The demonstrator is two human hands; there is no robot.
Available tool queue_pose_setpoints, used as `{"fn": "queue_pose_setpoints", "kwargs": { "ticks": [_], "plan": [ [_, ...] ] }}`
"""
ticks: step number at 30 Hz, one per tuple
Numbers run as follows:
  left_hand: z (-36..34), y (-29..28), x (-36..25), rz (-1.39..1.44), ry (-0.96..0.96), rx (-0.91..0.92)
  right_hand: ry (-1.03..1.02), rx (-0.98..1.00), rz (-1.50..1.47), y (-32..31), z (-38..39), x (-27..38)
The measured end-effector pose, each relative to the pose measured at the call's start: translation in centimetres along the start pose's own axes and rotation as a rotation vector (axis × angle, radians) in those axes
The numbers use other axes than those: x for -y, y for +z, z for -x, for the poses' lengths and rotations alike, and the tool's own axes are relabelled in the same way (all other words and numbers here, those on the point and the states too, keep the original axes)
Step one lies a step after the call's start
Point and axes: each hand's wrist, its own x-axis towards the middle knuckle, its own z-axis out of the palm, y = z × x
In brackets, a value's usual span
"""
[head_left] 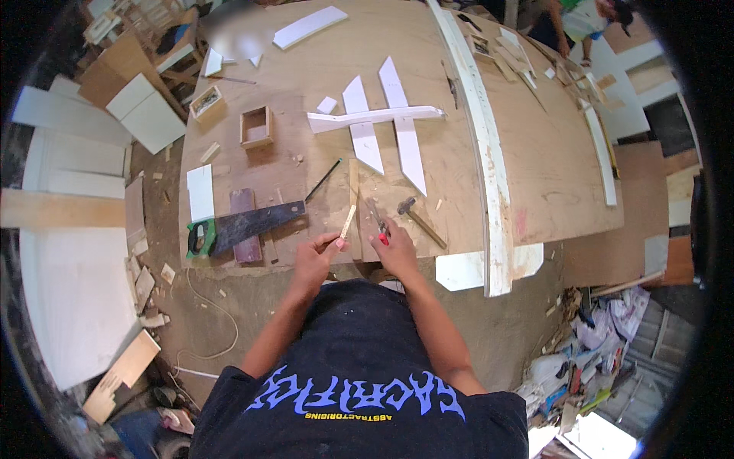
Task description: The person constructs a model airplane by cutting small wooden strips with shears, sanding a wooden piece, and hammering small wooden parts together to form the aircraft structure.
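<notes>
At the near edge of the workbench (298, 76), my left hand (316, 258) pinches the lower end of a thin, pale yellow wooden strip (348, 222). My right hand (397, 250) is closed around a small metal tool with a red handle (383, 239); it looks like pliers, its grey end pointing away from me beside the strip. A hammer (422, 222) lies just right of that hand. To the left rests a handsaw (256, 227) with a green and black handle, across a dark reddish block (245, 225). A slim dark rod (323, 180) lies beyond the saw's tip.
White-faced boards (367, 145) lie crossed by a long white piece at mid-bench. Two small wooden boxes (256, 128) stand at left. A long white beam (489, 161) runs along the right, its end overhanging the near edge. Another person (585, 23) is at the far right.
</notes>
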Motion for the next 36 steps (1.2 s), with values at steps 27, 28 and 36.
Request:
{"fn": "queue_pose_setpoints", "kwargs": {
  "ticks": [27,28,36],
  "plan": [
    [-1.2,-16.1,4.4,0.236,-0.085,0.008,0.101,0.638,-1.07,14.1,-2.2,11.9],
    [-1.7,-17.8,4.2,0.18,-0.069,0.008,0.101,0.548,-1.033,15.1,-1.9,13.2],
    [-4.6,-33.3,7.4,-1.315,0.444,-0.146,0.108,0.121,-0.744,21.0,-1.0,19.2]
  ]
}}
